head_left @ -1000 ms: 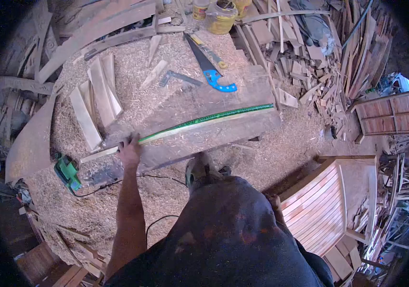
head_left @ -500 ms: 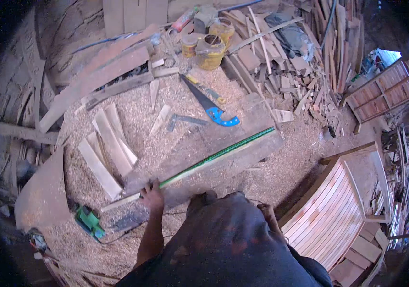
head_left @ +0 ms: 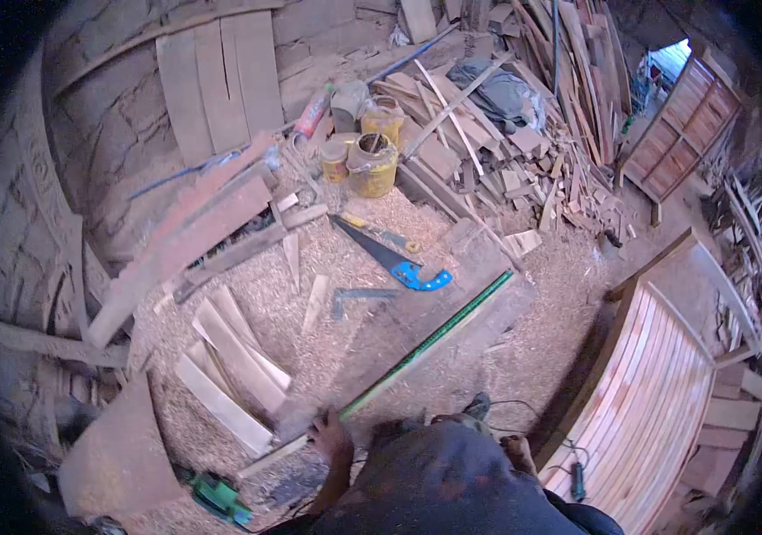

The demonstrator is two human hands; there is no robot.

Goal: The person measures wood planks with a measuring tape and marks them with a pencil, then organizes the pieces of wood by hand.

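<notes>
A green measuring tape or rule (head_left: pixel 430 346) lies along a pale wooden strip (head_left: pixel 274 456) on the board. My left hand (head_left: pixel 332 439) rests at the lower left end of the green rule, its fingers spread over the strip. By my right side, partly hidden by my clothing, is my right hand (head_left: pixel 517 453); its fingers are too small and dim to make out. A saw with a blue handle (head_left: pixel 421 278) lies beyond the rule, beside a metal square (head_left: pixel 359 296). The green power tool (head_left: pixel 221 499) sits left of my left hand.
Curved wooden pieces (head_left: pixel 238 352) lie at the left on sawdust. Yellow buckets (head_left: pixel 372 174) stand at the back, next to a heap of offcuts (head_left: pixel 524 178). A slatted wooden panel (head_left: pixel 639 392) is at the right, with a small dark green tool (head_left: pixel 577 481) on it.
The view has tilted up and shifted, so the scene sits lower in the frame. The small tool on the slatted panel and a foot now show. My left hand stays at the rule's end.
</notes>
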